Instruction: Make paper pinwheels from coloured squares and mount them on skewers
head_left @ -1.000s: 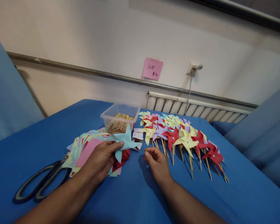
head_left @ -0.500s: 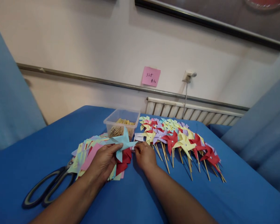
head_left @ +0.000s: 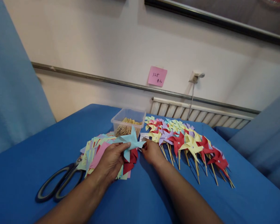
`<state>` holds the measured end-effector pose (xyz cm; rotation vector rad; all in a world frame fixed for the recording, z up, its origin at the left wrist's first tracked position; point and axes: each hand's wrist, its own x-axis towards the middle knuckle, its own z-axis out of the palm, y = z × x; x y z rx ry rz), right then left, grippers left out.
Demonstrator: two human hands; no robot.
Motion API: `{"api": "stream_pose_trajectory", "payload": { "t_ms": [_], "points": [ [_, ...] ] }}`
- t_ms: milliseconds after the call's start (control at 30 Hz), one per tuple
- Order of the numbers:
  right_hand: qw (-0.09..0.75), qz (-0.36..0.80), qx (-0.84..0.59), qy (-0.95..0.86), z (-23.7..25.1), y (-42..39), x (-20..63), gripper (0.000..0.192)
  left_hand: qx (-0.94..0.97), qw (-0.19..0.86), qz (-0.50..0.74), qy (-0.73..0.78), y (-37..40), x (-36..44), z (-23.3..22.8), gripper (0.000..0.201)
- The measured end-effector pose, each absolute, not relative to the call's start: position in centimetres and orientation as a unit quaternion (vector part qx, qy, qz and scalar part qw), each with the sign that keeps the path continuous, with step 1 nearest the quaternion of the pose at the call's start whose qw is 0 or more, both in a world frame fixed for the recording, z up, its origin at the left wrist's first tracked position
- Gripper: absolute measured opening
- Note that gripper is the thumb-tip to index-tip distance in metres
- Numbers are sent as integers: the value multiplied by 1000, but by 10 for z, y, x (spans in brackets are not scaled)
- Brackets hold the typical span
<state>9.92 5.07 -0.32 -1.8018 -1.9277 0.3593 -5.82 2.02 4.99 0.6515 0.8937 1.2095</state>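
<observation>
A light blue paper pinwheel (head_left: 132, 140) with folded points is pinched between the thumb and fingers of my left hand (head_left: 115, 160), over a stack of coloured paper sheets (head_left: 99, 152). My right hand (head_left: 152, 152) has its fingers bent together at a small white box (head_left: 144, 136), just right of the pinwheel. What those fingertips grip, if anything, is hidden. Below the blue pinwheel lies red folded paper (head_left: 130, 163), partly covered by my left hand. Finished pinwheels on sticks (head_left: 191, 146), in red, yellow, purple and other colours, lie in rows to the right.
Behind my hands stands a clear plastic tub (head_left: 128, 121) of short wooden sticks. Dark-handled scissors (head_left: 60, 183) lie on the blue tablecloth (head_left: 46, 149) at the left. A wall with a radiator (head_left: 200, 112) and a pink note (head_left: 157, 76) rises behind the table.
The whole view has shifted slightly, so things appear farther right. My left hand still holds the blue pinwheel, and my right hand stays by the small box.
</observation>
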Motion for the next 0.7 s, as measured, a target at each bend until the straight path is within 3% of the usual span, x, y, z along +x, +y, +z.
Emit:
{"api": "stream_pose_trajectory", "payload": {
  "t_ms": [700],
  "points": [
    [130, 81, -641, -752, 21, 44, 100, 23, 336, 680, 519, 395, 20, -58, 49, 11]
  ]
}}
